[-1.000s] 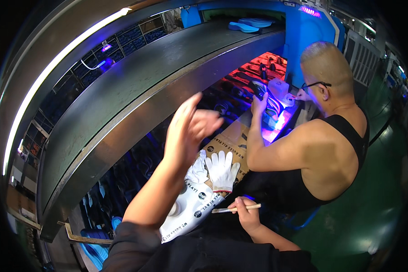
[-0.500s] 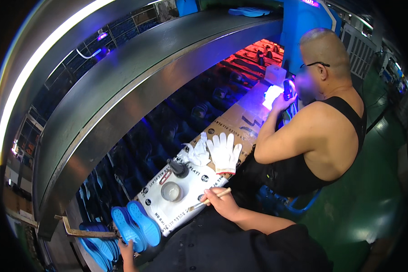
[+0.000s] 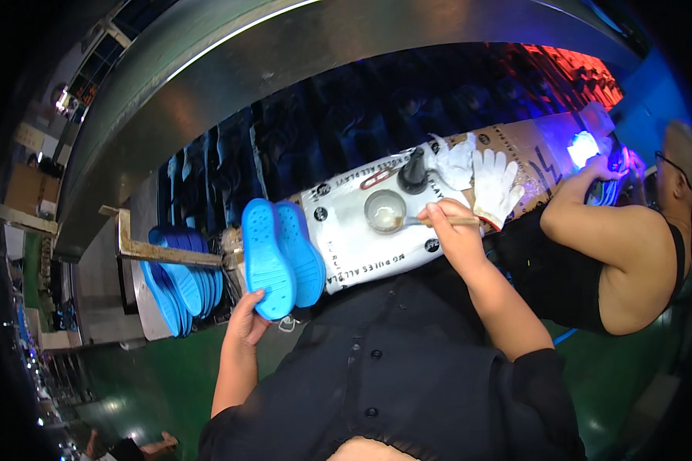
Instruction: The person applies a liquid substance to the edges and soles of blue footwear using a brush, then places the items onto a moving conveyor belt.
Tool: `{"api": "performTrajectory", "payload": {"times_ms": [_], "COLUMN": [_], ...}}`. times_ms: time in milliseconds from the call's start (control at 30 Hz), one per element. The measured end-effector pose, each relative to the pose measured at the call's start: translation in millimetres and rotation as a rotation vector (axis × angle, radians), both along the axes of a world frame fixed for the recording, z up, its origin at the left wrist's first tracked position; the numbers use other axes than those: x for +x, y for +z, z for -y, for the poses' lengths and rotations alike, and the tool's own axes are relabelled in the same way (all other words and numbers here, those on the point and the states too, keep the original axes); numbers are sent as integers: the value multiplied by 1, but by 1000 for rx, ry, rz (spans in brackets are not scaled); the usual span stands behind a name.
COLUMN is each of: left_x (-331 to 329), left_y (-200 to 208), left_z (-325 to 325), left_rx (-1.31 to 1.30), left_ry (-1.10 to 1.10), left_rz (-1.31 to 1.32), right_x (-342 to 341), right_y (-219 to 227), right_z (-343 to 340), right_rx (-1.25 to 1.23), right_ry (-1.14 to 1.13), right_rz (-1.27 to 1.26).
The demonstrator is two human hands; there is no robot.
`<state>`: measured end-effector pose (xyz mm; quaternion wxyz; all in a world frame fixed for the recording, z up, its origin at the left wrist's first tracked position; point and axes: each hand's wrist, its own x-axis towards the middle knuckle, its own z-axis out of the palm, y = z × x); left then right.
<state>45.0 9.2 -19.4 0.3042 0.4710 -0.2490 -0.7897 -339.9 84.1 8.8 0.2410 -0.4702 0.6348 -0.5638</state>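
Note:
My left hand (image 3: pixel 247 317) pinches the near end of a light-blue shoe sole (image 3: pixel 267 265), its thumb on top. A second blue sole (image 3: pixel 303 257) lies beside it, partly covered by the first. My right hand (image 3: pixel 457 237) is closed round the wooden handle of a brush (image 3: pixel 463 221). The brush's tip reaches the rim of a small round cup (image 3: pixel 374 212), which has pale, cloudy liquid in it. The cup stands on a white printed sheet (image 3: pixel 346 253), next to a dark bottle-like container (image 3: pixel 413 174) and a red-edged tool (image 3: pixel 377 178).
White gloves (image 3: pixel 497 184) lie right of the cup on cardboard. Several blue soles (image 3: pixel 178 288) are stacked at the left beside a metal bracket (image 3: pixel 169 252). Behind runs a dark conveyor (image 3: pixel 323 115) under a metal hood. A co-worker (image 3: pixel 623 253) sits at the right near a bright light.
My right hand has brought the brush from the sheet's near edge to the cup. The held sole now overlaps its neighbour. The whole view has swung, placing the co-worker farther right.

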Motion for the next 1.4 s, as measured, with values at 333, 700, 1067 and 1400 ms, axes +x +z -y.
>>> {"api": "performTrajectory", "payload": {"times_ms": [333,700,1067,1400], "left_x": [-2,-43,-110,-129], "left_y": [-29,10,41,53], "left_z": [-20,-14,-10,-20], "left_rx": [140,-32,-681,-1109], "left_ry": [-26,-51,19,-29], "left_rz": [-48,-22,327,403], "right_x": [10,3,7,49], "right_y": [-36,-32,20,55], "right_z": [59,45,7,-22], "right_rx": [111,38,-47,-347], "right_ry": [143,102,-95,245], "right_rz": [-593,-369,377,-288]}}
